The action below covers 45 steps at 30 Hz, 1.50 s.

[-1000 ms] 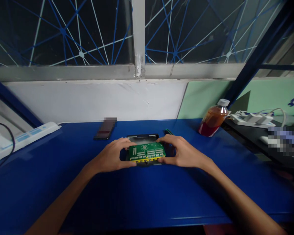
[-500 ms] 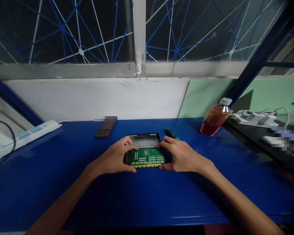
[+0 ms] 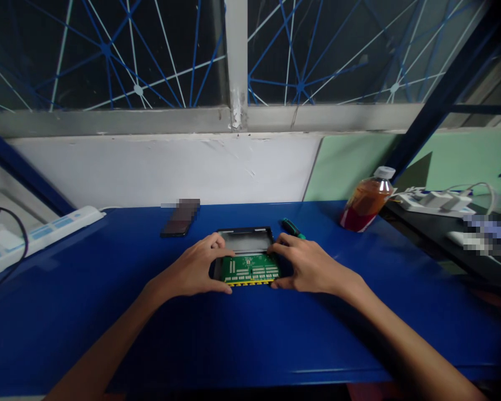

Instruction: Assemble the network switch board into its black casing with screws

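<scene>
A green circuit board (image 3: 250,267) with a yellow strip of connectors along its near edge lies in the near part of a black open case (image 3: 246,240). My left hand (image 3: 198,266) grips the board's left end, thumb at the near edge and fingers over the far edge. At the right end my right hand (image 3: 303,264) holds the board in the same way, with thumb and fingers on opposite edges. The far part of the case is bare and shows a grey inside. Just beyond my right hand lies a dark green-and-black screwdriver (image 3: 291,227), its tip hidden.
A dark phone (image 3: 181,217) lies at the back left of the blue table (image 3: 242,345). A white power strip (image 3: 45,236) runs along the left side. At the back right stands a bottle of amber drink (image 3: 367,200); beyond it, another power strip (image 3: 436,203) holds plugs.
Almost nothing differs. Both hands keep their hold on the circuit board, which has at most shifted very slightly in the case.
</scene>
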Each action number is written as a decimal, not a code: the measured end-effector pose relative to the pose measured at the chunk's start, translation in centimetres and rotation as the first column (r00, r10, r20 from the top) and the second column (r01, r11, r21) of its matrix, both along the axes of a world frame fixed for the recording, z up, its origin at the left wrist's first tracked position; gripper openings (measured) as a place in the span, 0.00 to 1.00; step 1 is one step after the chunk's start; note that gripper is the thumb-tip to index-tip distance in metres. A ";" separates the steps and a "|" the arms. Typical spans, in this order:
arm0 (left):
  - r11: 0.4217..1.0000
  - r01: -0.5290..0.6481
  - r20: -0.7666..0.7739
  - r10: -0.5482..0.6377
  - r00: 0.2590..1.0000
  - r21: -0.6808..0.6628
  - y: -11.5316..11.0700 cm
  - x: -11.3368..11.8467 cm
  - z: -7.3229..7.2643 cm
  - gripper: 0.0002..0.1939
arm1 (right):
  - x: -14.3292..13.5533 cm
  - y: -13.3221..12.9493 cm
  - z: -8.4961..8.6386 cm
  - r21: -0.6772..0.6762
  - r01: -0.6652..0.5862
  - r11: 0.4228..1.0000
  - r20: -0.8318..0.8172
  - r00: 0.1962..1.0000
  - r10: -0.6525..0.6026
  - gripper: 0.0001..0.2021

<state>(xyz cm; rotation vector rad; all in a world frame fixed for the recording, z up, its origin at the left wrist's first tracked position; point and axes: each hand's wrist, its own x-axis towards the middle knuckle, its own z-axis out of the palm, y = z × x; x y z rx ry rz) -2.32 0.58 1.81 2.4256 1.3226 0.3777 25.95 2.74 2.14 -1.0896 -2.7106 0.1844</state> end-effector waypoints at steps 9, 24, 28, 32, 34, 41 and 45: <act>1.000 0.006 -0.011 -0.006 1.000 0.022 -0.1 0.1 0.1 0.32 | 0.1 -0.1 0.3 0.005 0.012 1.000 0.003 1.000 -0.012 0.32; 0.990 0.032 0.020 -0.035 0.999 0.137 -0.4 1.3 -0.3 0.33 | 3.5 7.7 0.2 0.145 0.462 0.875 -0.017 0.886 -0.464 0.22; 0.985 0.047 0.019 -0.051 0.999 0.164 -0.3 1.4 -0.8 0.32 | 3.2 8.4 -1.7 0.096 0.499 0.861 -0.010 0.866 -0.500 0.26; 0.982 0.047 -0.005 -0.047 0.999 0.185 -0.3 1.4 -0.8 0.30 | 3.1 8.2 -3.3 0.079 0.470 0.879 0.012 0.882 -0.472 0.22; 0.981 0.048 -0.010 -0.047 0.999 0.187 -0.3 1.4 -0.9 0.30 | 3.0 8.2 -3.6 0.074 0.464 0.883 0.018 0.884 -0.466 0.18; 0.983 0.062 -0.008 -0.061 0.998 0.175 -0.2 1.5 -1.0 0.30 | 4.2 8.7 -2.1 -0.029 0.485 0.874 -0.261 0.841 -0.475 0.17; 0.983 0.062 -0.005 -0.062 0.998 0.173 -0.3 1.6 -0.9 0.31 | 5.2 8.5 -0.8 -0.138 0.514 0.846 -0.636 0.609 -0.474 0.21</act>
